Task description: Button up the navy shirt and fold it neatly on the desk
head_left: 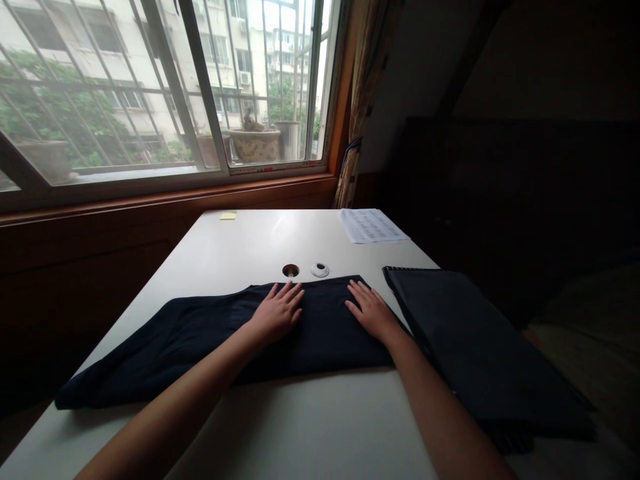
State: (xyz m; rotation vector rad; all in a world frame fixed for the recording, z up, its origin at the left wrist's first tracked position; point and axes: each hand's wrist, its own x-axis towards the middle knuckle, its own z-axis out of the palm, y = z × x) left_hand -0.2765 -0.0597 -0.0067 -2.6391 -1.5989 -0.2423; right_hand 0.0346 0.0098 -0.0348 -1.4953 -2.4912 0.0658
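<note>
A dark navy garment, which looks like folded trousers, lies stretched across the white table. My left hand rests flat on its middle, fingers spread toward the far edge. Near the garment's right end, my right hand also lies on the cloth with its fingers extended and slightly apart. Neither hand grips the fabric. To the right of my right forearm is a dark flat folded item, seemingly cloth, lying at the table's right edge and reaching past it; its exact kind is hard to make out.
The white table has a round cable hole with a white ring-shaped cover beside it. Printed sheets lie at the far right corner, a yellow sticky note at the far left. Behind stand a barred window and a tied curtain.
</note>
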